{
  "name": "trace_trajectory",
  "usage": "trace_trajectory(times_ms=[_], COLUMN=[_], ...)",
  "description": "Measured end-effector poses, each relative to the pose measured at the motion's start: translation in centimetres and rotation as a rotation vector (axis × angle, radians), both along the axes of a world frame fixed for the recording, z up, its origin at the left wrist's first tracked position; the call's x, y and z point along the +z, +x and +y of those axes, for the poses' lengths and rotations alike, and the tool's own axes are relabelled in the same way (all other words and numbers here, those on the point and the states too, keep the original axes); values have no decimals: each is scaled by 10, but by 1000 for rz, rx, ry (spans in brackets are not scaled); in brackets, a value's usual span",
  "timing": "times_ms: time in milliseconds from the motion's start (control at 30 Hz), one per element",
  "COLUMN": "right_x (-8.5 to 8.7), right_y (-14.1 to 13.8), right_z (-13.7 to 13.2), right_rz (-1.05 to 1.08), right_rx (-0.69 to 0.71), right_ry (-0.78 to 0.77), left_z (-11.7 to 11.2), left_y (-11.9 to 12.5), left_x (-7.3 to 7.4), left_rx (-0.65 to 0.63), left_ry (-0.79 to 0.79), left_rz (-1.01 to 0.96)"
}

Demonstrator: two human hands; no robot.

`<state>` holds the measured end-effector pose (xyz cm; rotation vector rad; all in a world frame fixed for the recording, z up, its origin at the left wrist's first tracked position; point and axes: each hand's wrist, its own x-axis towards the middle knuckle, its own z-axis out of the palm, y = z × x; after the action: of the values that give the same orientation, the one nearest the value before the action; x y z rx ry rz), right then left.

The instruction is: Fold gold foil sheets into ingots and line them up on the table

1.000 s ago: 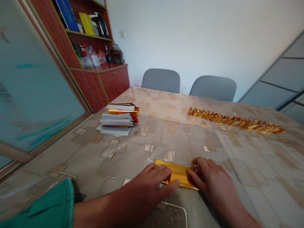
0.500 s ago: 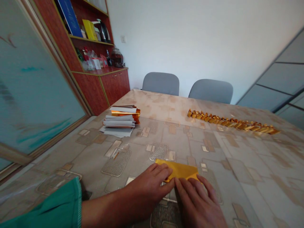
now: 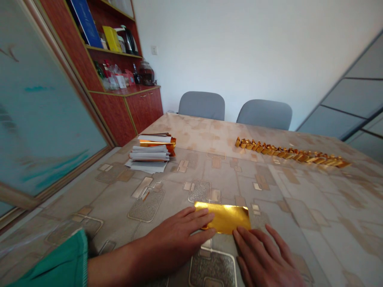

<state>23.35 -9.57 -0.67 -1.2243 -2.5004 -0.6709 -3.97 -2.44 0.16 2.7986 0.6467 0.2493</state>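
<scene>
A folded piece of gold foil paper (image 3: 229,217) lies on the table in front of me as a shiny flat rectangle. My left hand (image 3: 188,235) rests across its left end, fingers stretched out and lying flat. At the lower right edge of the foil paper, the fingertips of my right hand (image 3: 263,253) touch or nearly touch it; those fingers are extended and slightly spread. The left end of the paper is partly hidden under my left fingers.
A stack of foil paper sheets (image 3: 149,158) with pale backs sits at the left. A row of folded gold foil pieces (image 3: 287,153) runs along the far right. The patterned tablecloth (image 3: 176,195) covers the table. Two grey chairs (image 3: 202,104) stand behind it, near a red cabinet (image 3: 143,107).
My right hand has moved right and toward me, apart from my left hand. The foil paper's slanted edge at the right no longer shows; it now looks like a plain, brighter rectangle.
</scene>
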Motion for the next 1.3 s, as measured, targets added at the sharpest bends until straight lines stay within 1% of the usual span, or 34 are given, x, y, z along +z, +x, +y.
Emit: trace_trajectory(times_ms=[100,200,300,400,600,667,767,867,933,1000,1067,1167,1233,1300], right_x=[-2,-3,-4,-3,5,8,10,6,-1,-11,-20,-26,-24,-17], right_y=[0,0,1,7,20,17,2,-18,-33,-46,-56,-61,-57,-49], right_z=[-1,-2,-1,0,-3,-2,1,5,7,7,6,4,2,1], right_rz=[9,18,31,39,-55,-32,64,173,232,272,306,311,294,253], right_rx=[-7,-7,1,16,37,13,-50,-84,-63,-50,-77,-102,-117,-132], right_ry=[-12,-17,-11,14,80,53,-33,-78,-78,-83,-82,-67,-72,-89], left_z=[0,-3,-5,-4,1,-1,-7,-12,-13,-13,-14,-16,-17,-16], left_y=[-10,-24,-37,-40,-30,-24,-12,-1,5,9,11,12,11,8], left_x=[1,-4,-8,-9,-5,-2,2,8,9,8,4,-2,-3,-1], left_rx=[37,80,81,79,65,59,82,105,110,111,100,117,145,155], left_ry=[7,55,87,110,176,190,183,159,144,146,166,170,147,130], left_rz=[42,42,42,26,-101,-124,-118,-72,-14,36,52,35,44,62])
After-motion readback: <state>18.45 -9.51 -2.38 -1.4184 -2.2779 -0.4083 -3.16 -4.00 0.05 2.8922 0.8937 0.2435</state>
